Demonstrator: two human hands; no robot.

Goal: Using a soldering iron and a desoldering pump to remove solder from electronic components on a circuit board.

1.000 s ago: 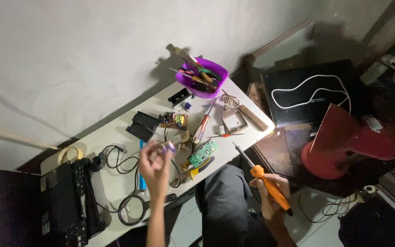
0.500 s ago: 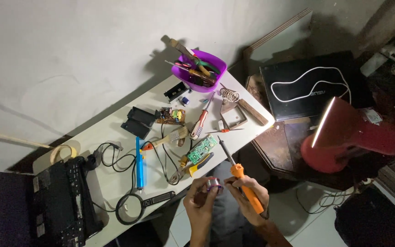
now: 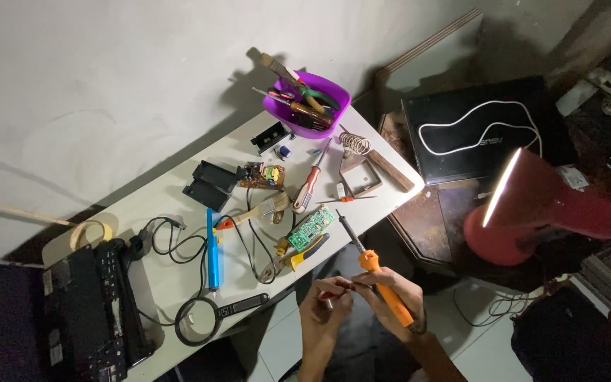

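Observation:
My right hand (image 3: pixel 390 293) grips an orange-handled soldering iron (image 3: pixel 375 270), its dark tip pointing up toward the white table (image 3: pixel 178 283). My left hand (image 3: pixel 325 308) is just left of it, below the table's front edge, pinching a small metallic part (image 3: pixel 328 303) that I cannot make out. The fingertips of both hands meet. A green circuit board (image 3: pixel 310 228) lies on the table just above my hands.
On the table: a purple bowl of tools (image 3: pixel 307 103), a red screwdriver (image 3: pixel 309 185), a paintbrush (image 3: pixel 263 210), a blue tube (image 3: pixel 211 247), a magnifying glass (image 3: pixel 199 324), black cables and a black device (image 3: pixel 86 311). A red lamp (image 3: pixel 532 212) shines at right.
My left hand came down from above the table to meet my right hand below the table edge. The right hand with the soldering iron moved left toward it.

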